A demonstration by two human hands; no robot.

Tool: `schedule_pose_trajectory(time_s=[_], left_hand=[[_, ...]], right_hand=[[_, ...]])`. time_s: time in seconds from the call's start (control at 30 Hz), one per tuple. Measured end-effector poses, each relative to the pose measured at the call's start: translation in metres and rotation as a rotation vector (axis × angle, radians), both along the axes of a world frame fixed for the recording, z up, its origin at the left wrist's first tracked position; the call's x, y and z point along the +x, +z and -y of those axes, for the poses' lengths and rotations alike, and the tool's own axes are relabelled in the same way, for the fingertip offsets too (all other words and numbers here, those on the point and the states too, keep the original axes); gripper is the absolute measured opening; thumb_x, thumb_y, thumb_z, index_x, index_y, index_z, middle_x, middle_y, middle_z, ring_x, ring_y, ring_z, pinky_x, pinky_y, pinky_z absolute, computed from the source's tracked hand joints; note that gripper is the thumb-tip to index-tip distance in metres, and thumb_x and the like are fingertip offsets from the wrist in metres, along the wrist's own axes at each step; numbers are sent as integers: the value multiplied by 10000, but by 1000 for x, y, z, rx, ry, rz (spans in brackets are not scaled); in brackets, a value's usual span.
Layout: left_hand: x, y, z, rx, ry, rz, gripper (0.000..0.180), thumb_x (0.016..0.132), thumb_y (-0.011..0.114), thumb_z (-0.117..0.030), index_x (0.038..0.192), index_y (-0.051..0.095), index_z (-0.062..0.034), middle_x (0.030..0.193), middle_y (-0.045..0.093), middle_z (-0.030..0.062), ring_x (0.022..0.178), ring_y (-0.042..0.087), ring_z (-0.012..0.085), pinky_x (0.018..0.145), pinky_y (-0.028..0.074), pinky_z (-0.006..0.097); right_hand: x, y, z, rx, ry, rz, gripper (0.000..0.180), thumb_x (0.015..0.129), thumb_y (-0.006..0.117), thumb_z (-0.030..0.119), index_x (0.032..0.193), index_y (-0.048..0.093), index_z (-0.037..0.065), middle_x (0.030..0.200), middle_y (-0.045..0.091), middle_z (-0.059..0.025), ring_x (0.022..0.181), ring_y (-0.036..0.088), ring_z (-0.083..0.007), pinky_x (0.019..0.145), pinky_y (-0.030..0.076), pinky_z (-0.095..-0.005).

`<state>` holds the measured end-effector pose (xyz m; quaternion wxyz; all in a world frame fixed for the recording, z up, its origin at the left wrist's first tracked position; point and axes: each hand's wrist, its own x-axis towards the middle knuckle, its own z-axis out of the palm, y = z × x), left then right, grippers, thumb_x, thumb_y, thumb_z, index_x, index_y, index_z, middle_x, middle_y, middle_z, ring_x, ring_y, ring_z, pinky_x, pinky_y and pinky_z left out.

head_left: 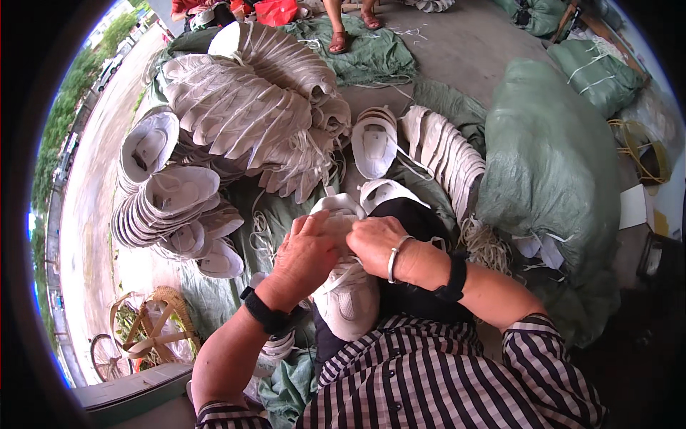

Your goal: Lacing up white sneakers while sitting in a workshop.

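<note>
While both forearms come up from the lower edge of the view, the two hands meet over a white shoe (348,297) that rests on the person's lap. The left hand (306,257) lies palm down on the upper part of the shoe, with its fingers bent and pressed on the shoe near the opening; it wears a black band at the wrist. The right hand (376,243) comes from the other side, its fingers curled down onto the same spot, and it touches the left hand. This wrist carries a silver bracelet (394,259) and a black band a little further up the arm. Both hands are closed on the shoe, around the place where the white lace (340,277) runs, but I cannot tell which fingers pinch the lace itself. The shoe lies under and between the hands, its toe pointing toward the person's striped shirt (429,375).

Around the lap, a green sheet (371,53) covers the floor. Rows of white shoes (236,107) are stacked to the left and ahead, and one more row (446,154) stands to the right, just beside a big green sack (550,164). Far ahead, the feet of another person (350,32) in sandals stand on the sheet.
</note>
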<state>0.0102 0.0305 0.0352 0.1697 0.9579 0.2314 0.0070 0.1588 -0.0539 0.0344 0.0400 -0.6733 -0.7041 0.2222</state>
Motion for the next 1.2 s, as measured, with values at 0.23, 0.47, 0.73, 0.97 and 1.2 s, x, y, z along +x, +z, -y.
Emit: schedule_pose_trajectory(time_s=[0.23, 0.47, 0.73, 0.97, 1.2], left_hand=[[-5, 4, -9, -106, -62, -29, 122, 757, 599, -123, 847, 655, -63, 1274, 452, 165, 1147, 432, 353, 919, 422, 416], [-5, 1, -7, -203, -35, 147, 106, 709, 616, -45, 814, 630, -49, 1267, 471, 174, 1151, 452, 350, 922, 418, 411], [1, 0, 13, 108, -35, -11, 211, 731, 572, -65, 933, 622, -28, 1328, 399, 165, 1200, 399, 334, 911, 425, 460], [-13, 30, 17, 62, 114, 241, 124, 735, 567, 33, 845, 532, -13, 1303, 421, 187, 1097, 481, 324, 887, 434, 389], [-9, 21, 26, -1196, 482, 667, 230, 959, 439, -252, 957, 412, -23, 1003, 601, 131, 582, 596, 133, 516, 486, 246]], right_hand=[[-2, -21, 16, 277, -80, -223, 110, 709, 578, 39, 817, 599, 40, 881, 564, -115, 921, 569, -297, 771, 487, -382], [-15, -40, 25, 608, -169, -340, 160, 694, 593, -3, 837, 536, 39, 786, 583, -82, 809, 592, -287, 674, 493, -355], [-11, -47, 29, 528, -356, -893, 204, 771, 610, 9, 975, 591, 16, 811, 642, -71, 643, 615, -145, 596, 486, -260], [5, -28, 50, 477, -239, -366, 149, 755, 648, 187, 755, 565, 63, 745, 549, -97, 661, 604, -275, 566, 496, -364], [-2, -25, 43, 560, -260, -380, 154, 749, 612, 115, 855, 514, 61, 737, 580, -98, 693, 612, -302, 591, 491, -403]])
